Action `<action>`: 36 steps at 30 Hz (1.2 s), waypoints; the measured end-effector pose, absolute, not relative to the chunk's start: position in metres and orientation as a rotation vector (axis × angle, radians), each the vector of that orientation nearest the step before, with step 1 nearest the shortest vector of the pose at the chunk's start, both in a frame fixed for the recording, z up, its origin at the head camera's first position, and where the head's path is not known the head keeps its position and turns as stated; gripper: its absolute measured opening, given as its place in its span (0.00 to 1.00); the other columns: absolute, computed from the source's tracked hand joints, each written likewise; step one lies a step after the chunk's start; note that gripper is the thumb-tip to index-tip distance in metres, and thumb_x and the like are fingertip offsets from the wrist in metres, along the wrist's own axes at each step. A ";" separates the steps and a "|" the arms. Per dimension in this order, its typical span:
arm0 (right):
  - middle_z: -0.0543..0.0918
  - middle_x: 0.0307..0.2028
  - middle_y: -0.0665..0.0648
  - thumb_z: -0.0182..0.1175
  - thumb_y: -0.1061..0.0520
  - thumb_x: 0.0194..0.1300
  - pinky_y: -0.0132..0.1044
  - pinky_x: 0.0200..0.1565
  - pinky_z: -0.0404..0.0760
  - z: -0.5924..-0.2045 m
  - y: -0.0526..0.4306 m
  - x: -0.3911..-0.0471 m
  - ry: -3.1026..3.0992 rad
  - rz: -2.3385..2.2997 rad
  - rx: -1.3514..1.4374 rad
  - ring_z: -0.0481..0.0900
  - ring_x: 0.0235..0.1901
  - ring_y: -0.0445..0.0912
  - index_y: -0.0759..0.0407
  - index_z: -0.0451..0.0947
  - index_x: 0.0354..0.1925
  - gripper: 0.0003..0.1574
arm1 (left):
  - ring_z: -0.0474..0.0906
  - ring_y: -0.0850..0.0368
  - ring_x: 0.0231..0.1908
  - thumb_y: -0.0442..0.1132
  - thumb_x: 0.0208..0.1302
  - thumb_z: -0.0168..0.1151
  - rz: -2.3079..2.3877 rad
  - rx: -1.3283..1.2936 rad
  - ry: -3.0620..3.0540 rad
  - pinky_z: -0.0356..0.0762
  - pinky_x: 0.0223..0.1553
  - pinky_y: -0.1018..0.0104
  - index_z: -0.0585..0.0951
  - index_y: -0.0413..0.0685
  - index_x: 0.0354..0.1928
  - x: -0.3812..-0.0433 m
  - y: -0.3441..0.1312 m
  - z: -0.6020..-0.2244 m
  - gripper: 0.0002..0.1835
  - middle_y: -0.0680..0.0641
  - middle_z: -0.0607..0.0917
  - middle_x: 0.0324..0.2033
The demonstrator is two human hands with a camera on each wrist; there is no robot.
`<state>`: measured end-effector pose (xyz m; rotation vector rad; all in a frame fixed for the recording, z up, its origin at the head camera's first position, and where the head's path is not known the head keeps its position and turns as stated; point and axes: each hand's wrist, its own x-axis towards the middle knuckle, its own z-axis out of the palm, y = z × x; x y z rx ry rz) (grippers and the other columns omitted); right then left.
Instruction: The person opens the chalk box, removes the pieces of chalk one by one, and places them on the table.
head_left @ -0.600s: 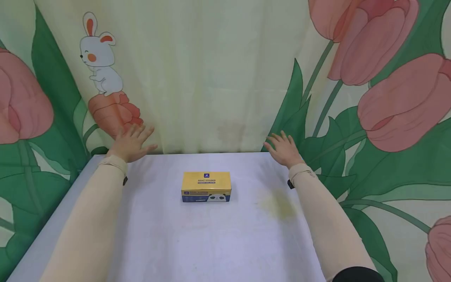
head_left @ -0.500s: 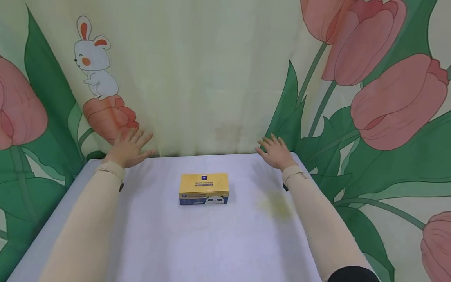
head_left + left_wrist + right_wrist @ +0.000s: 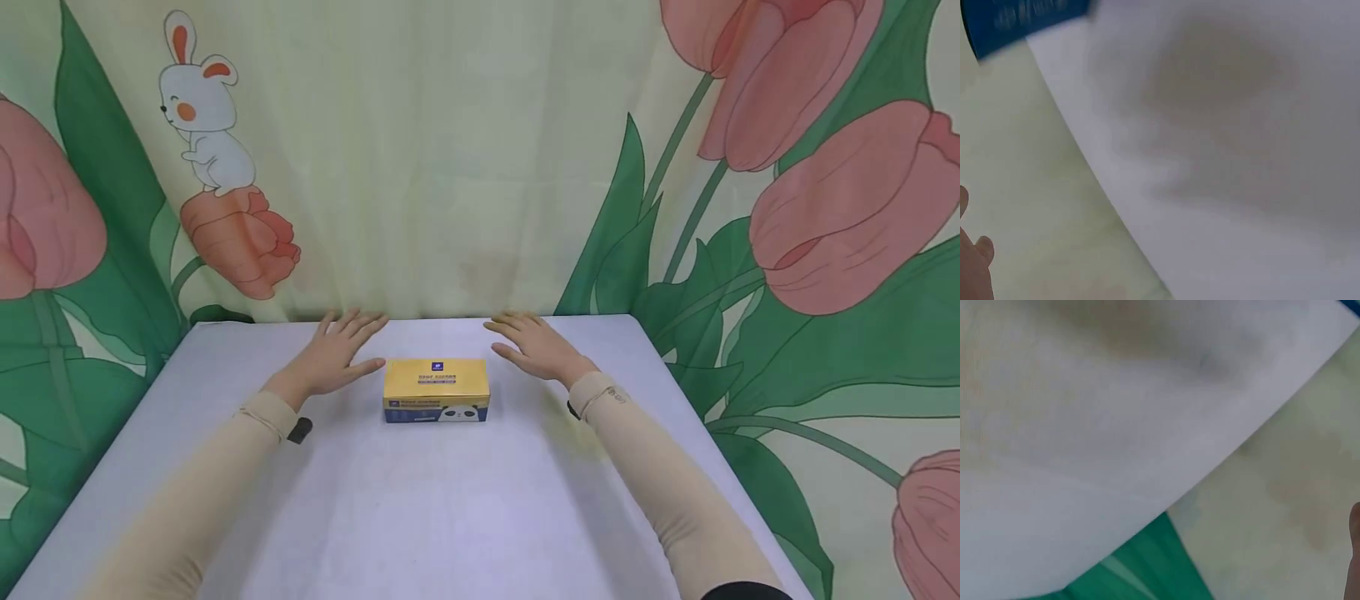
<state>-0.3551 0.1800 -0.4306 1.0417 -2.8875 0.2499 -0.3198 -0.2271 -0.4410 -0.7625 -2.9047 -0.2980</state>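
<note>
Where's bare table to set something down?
Widest: the white table in front of the yellow box, between left sleeve and right sleeve. A smaller patch lies between the left sleeve and the table's left edge. Crowded: beside the box, where left hand and right hand flank it.

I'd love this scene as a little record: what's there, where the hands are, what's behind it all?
Box: yellow and blue, panda face on front
Left hand: open, thumb near the box's left edge, contact unclear
Right hand: open, right of the box, apart from it
Table: white
Backdrop: printed tulips, rabbit
</note>
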 end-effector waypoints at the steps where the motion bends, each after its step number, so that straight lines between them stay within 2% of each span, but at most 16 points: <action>1: 0.63 0.79 0.54 0.37 0.31 0.82 0.57 0.78 0.50 -0.433 0.178 -0.352 -2.886 0.246 1.075 0.53 0.80 0.56 0.45 0.60 0.80 0.39 | 0.45 0.36 0.81 0.66 0.75 0.52 -0.342 -0.790 -2.892 0.38 0.75 0.29 0.56 0.55 0.83 -0.316 -0.220 -0.445 0.43 0.44 0.60 0.80; 4: 0.64 0.79 0.52 0.39 0.33 0.82 0.56 0.78 0.52 -0.439 0.171 -0.340 -2.875 0.283 1.158 0.54 0.80 0.53 0.44 0.60 0.80 0.38 | 0.49 0.38 0.80 0.63 0.74 0.57 -0.485 -0.834 -2.841 0.45 0.75 0.31 0.62 0.55 0.81 -0.303 -0.203 -0.455 0.40 0.46 0.65 0.78; 8: 0.67 0.77 0.54 0.42 0.36 0.82 0.56 0.75 0.59 -0.450 0.162 -0.324 -2.816 0.376 1.205 0.60 0.78 0.52 0.46 0.63 0.79 0.36 | 0.61 0.41 0.76 0.59 0.69 0.65 -0.566 -0.869 -2.761 0.59 0.72 0.35 0.72 0.56 0.75 -0.284 -0.193 -0.462 0.35 0.48 0.73 0.73; 13: 0.69 0.75 0.54 0.45 0.35 0.81 0.55 0.73 0.64 -0.464 0.154 -0.308 -2.765 0.479 1.219 0.64 0.76 0.52 0.48 0.66 0.77 0.37 | 0.75 0.43 0.66 0.52 0.61 0.76 -0.486 -0.949 -2.679 0.73 0.65 0.40 0.87 0.57 0.59 -0.266 -0.191 -0.470 0.25 0.49 0.83 0.62; 16: 0.67 0.76 0.54 0.46 0.32 0.79 0.55 0.73 0.64 -0.472 0.152 -0.300 -2.767 0.492 1.198 0.62 0.76 0.54 0.47 0.64 0.78 0.39 | 0.80 0.43 0.62 0.47 0.58 0.79 -0.435 -0.993 -2.637 0.78 0.62 0.45 0.91 0.57 0.51 -0.260 -0.191 -0.472 0.18 0.48 0.86 0.57; 21: 0.59 0.79 0.54 0.49 0.30 0.77 0.53 0.75 0.62 -0.482 0.151 -0.295 -2.835 0.527 1.088 0.58 0.78 0.54 0.42 0.57 0.81 0.43 | 0.81 0.45 0.61 0.40 0.63 0.76 -0.488 -0.955 -2.658 0.80 0.60 0.50 0.90 0.51 0.52 -0.258 -0.188 -0.472 0.16 0.46 0.87 0.56; 25: 0.54 0.81 0.56 0.55 0.32 0.75 0.51 0.75 0.63 -0.487 0.148 -0.296 -2.919 0.597 0.975 0.56 0.79 0.55 0.45 0.63 0.77 0.41 | 0.81 0.47 0.59 0.39 0.64 0.75 -0.521 -0.914 -2.710 0.80 0.60 0.50 0.90 0.50 0.53 -0.263 -0.187 -0.467 0.15 0.47 0.87 0.57; 29: 0.50 0.83 0.57 0.59 0.33 0.73 0.53 0.73 0.65 -0.487 0.146 -0.297 -3.002 0.716 0.883 0.59 0.78 0.58 0.46 0.68 0.72 0.37 | 0.79 0.45 0.60 0.41 0.61 0.77 -0.482 -0.939 -2.731 0.79 0.61 0.48 0.92 0.51 0.47 -0.270 -0.182 -0.460 0.12 0.46 0.86 0.59; 31: 0.51 0.82 0.58 0.61 0.33 0.72 0.55 0.73 0.65 -0.486 0.146 -0.299 -3.029 0.781 0.851 0.60 0.78 0.60 0.45 0.69 0.71 0.37 | 0.79 0.43 0.62 0.42 0.62 0.77 -0.480 -0.938 -2.757 0.78 0.62 0.47 0.92 0.50 0.43 -0.273 -0.179 -0.456 0.09 0.44 0.84 0.61; 36: 0.66 0.76 0.55 0.64 0.32 0.69 0.51 0.72 0.67 -0.484 0.144 -0.304 -3.040 0.882 0.837 0.65 0.76 0.54 0.45 0.70 0.68 0.38 | 0.80 0.41 0.63 0.45 0.63 0.76 -0.555 -0.907 -2.832 0.79 0.61 0.47 0.89 0.53 0.36 -0.281 -0.173 -0.449 0.06 0.42 0.84 0.62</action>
